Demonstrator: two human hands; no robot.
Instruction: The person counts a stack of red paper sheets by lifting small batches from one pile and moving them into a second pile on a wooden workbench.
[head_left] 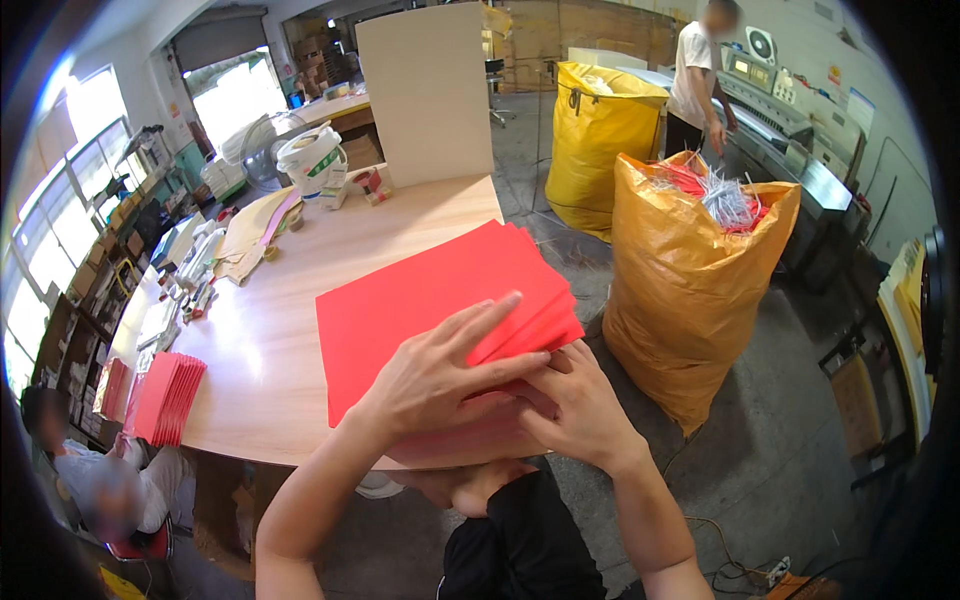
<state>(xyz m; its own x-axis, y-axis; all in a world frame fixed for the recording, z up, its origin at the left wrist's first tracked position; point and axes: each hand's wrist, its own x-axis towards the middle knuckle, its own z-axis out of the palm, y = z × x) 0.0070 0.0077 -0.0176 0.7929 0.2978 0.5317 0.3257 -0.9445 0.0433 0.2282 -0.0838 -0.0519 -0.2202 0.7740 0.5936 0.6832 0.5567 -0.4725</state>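
Observation:
A thick stack of red paper sheets (pixel 430 300) lies on the light wooden table (pixel 270 350), its right-hand edges fanned out in uneven layers. My left hand (pixel 435 370) reaches over the near right part of the stack, fingers stretched out and spread, the index finger slightly blurred. Beside it, my right hand (pixel 580 400) grips the near right corner of the sheets with bent fingers. Its fingertips are partly hidden behind the left hand and the paper. At the table's left edge stands a smaller bundle of red paper pieces (pixel 172 398).
An orange sack (pixel 690 290) full of paper shreds stands right of the table, a yellow sack (pixel 600 140) behind it. A white bucket (pixel 312 165), tape rolls (pixel 372 185) and a tall board (pixel 425 95) are at the back. One person sits at left; another stands by a machine (pixel 770 110).

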